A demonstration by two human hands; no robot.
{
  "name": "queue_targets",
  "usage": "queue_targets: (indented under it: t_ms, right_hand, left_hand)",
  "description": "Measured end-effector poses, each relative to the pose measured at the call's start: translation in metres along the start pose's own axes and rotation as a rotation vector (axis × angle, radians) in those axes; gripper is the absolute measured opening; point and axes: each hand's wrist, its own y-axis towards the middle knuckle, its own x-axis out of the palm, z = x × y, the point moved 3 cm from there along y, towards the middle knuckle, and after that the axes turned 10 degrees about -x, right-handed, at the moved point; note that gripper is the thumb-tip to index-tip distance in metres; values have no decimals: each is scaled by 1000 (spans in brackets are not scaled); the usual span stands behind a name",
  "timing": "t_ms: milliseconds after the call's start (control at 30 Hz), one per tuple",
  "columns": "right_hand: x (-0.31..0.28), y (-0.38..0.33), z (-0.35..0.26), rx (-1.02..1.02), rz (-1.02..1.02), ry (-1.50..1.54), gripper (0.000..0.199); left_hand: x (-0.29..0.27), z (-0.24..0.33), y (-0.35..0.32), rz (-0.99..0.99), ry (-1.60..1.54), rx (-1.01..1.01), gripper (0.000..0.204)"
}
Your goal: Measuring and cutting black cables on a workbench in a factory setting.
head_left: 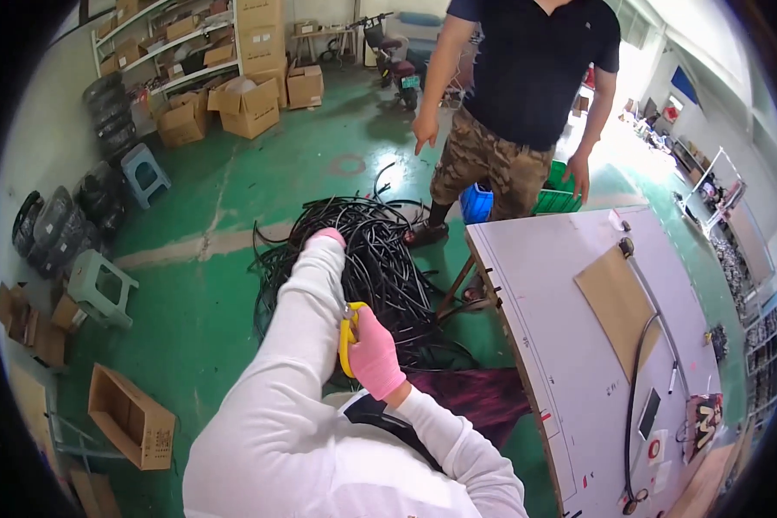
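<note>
A: Right hand (376, 354)?
B: Pink-gloved, gripping a yellow-handled tool (345, 344).
A: Left hand (327, 236)?
B: At a heap of black tubes (380, 263) on the green floor (190, 328); I cannot tell whether it grasps any. A worktop (554, 319) stands to the right.

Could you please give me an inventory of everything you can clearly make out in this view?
Tube heap: one, black, on the green floor
Table: one, pale lilac top, right
Cardboard sheet: one, brown, on the table
Flat slab: one, dark, on the table
Stools: two, pale blue and grey-green, left
Wrapped bundles: several, black, left
Cartons: many, brown, left and back
Scooter: one, dark, back
Co-worker: one, dark shirt, ahead
Blue crate: one, blue, by the co-worker
Green crate: one, green, by the co-worker
Tool: one, yellow handles, in the right hand
Left hand: one, pink-gloved, at the heap
Right hand: one, pink-gloved, around the tool
</note>
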Motion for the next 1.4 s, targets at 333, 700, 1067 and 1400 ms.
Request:
queue_targets:
  t_ms: [333,700,1067,1400]
  right_hand:
    - [-7,-31,-48,945,-427,1544,20]
    - [-89,-33,-63,-98,-609,1056,13]
    - [-459,-50,-17,-543,1053,-72,37]
    - [-641,-367,-46,147,1545,-259,30]
  left_hand:
    - [-91,8,-38,187,38,-107,30]
    - [-138,118,-191,693,-270,710,17]
    - [-1,203,-578,-263,-471,1960,32]
    - [-19,130,-656,-2258,-279,2119,18]
